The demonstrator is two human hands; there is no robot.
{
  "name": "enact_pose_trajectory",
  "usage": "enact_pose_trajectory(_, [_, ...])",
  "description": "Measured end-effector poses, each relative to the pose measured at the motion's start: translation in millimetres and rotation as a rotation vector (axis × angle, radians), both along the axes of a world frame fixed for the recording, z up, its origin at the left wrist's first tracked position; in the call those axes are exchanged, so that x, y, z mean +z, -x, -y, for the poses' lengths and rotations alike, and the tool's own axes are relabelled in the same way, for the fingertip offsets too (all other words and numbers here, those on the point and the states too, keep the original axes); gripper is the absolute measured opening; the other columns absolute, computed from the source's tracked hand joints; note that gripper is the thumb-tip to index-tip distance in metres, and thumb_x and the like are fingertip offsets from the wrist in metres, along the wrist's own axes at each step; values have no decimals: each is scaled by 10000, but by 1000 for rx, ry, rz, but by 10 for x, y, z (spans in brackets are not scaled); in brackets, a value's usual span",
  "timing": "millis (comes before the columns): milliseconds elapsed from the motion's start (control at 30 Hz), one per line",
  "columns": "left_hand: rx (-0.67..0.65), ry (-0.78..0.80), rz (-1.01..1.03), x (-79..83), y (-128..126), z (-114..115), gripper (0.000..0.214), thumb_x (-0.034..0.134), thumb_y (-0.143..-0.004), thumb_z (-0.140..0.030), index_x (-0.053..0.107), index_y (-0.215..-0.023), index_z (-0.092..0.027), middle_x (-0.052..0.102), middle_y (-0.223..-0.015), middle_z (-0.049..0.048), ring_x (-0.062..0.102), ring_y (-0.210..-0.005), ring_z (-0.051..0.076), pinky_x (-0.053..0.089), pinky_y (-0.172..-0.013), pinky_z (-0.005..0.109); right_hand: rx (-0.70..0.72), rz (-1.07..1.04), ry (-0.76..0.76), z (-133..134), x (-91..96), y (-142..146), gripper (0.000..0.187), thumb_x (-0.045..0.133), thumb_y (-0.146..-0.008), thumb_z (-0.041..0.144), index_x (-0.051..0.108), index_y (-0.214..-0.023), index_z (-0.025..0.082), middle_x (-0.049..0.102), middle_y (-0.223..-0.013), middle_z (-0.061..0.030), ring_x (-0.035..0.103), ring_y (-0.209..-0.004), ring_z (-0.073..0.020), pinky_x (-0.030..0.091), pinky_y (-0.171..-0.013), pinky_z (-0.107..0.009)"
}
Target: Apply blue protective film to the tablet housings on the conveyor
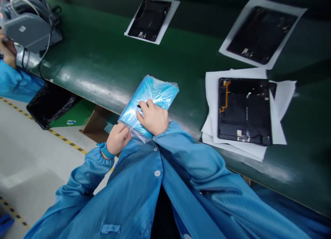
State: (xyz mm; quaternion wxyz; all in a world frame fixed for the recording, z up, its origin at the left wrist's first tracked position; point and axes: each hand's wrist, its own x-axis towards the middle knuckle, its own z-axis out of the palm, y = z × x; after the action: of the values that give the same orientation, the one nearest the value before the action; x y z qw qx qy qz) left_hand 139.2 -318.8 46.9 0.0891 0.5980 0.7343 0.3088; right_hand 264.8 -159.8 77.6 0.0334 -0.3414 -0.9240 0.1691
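Both hands hold blue pack in clear bag (150,102) at table (103,59) edge. Left hand (117,138) pinches bag end; right hand (153,117) presses on top, fingers curled. Looks like opening step; next needs firm grip, gentle pull.

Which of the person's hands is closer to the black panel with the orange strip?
The right. The right hand rests on the blue plastic-wrapped pack, on the side toward the black panel. The left hand holds the pack's near end, farther from the panel.
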Motion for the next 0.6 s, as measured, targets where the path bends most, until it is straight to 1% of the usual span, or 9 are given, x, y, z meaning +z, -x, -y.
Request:
enact_pose_trajectory(67, [123, -13, -6, -130, 26, 78, 304, 667, -808, -225, 425, -625, -211, 482, -700, 5, 475, -702, 160, 391, -691, 304, -3, -9, 3, 3, -23, -9, 426, 351, -1054, 459, 595, -1313, 225, 626, -1204, -107, 652, -915, -228, 276, -618, -332])
enact_pose_trajectory(133, [304, -42, 2, -246, 52, 241, 265, 659, -806, -201, 429, -677, -210, 475, -738, 3, 470, -720, 156, 401, -691, 297, -16, -11, 19, -11, -33, -15, 440, 351, -1054, 466, 597, -1324, 222, 625, -1220, -119, 649, -923, -229, 294, -632, -327])
enact_pose_trajectory(233, [551, -51, 56, -337, 135, 675, 207, 605, -934, -248, 474, -786, -186, 423, -718, -36, 400, -623, 110, 376, -598, 247, -53, -27, 34, -58, -54, -2, 446, 354, -1053, 451, 605, -1332, 209, 625, -1249, -138, 641, -967, -243, 347, -677, -320])
enact_pose_trajectory(300, [617, -4, 129, -363, 203, 989, 266, 609, -995, -384, 550, -869, -157, 478, -735, -39, 424, -595, 84, 399, -562, 217, -55, -66, 44, -82, -90, 10, 443, 374, -1047, 447, 619, -1321, 200, 633, -1249, -143, 642, -986, -251, 381, -710, -317])
enact_pose_trajectory(367, [637, 64, 220, -398, 246, 1175, 328, 618, -996, -465, 593, -924, -146, 535, -767, -28, 472, -602, 80, 440, -562, 214, -54, -163, 63, -90, -149, -18, 433, 412, -1033, 467, 635, -1292, 201, 647, -1232, -133, 648, -991, -255, 417, -742, -317])
enact_pose_trajectory(400, [636, 97, 271, -423, 258, 1189, 346, 622, -991, -485, 600, -939, -144, 550, -779, -22, 491, -614, 83, 460, -576, 222, -76, -242, 75, -90, -183, -61, 422, 433, -1023, 476, 643, -1268, 205, 654, -1221, -126, 648, -1002, -256, 440, -765, -321])
enact_pose_trajectory(467, [609, 151, 382, -480, 277, 1046, 388, 604, -982, -533, 597, -979, -145, 555, -785, -18, 524, -643, 98, 494, -620, 248, -209, -436, 84, -97, -243, -217, 405, 489, -986, 499, 649, -1210, 201, 661, -1200, -120, 645, -1021, -251, 481, -829, -343])
enact_pose_trajectory(533, [555, 193, 495, -517, 313, 740, 477, 540, -970, -624, 593, -1049, -156, 567, -791, -8, 566, -682, 121, 517, -671, 271, -440, -562, 108, -123, -272, -445, 452, 546, -927, 549, 636, -1177, 183, 671, -1139, -123, 650, -999, -250, 502, -882, -376])
enact_pose_trajectory(600, [477, 245, 581, -494, 360, 390, 587, 484, -934, -722, 608, -1032, -158, 580, -764, 0, 571, -668, 135, 506, -666, 271, -608, -498, 256, -154, -266, -669, 551, 579, -865, 647, 644, -1127, 166, 697, -990, -107, 667, -924, -262, 506, -889, -409])
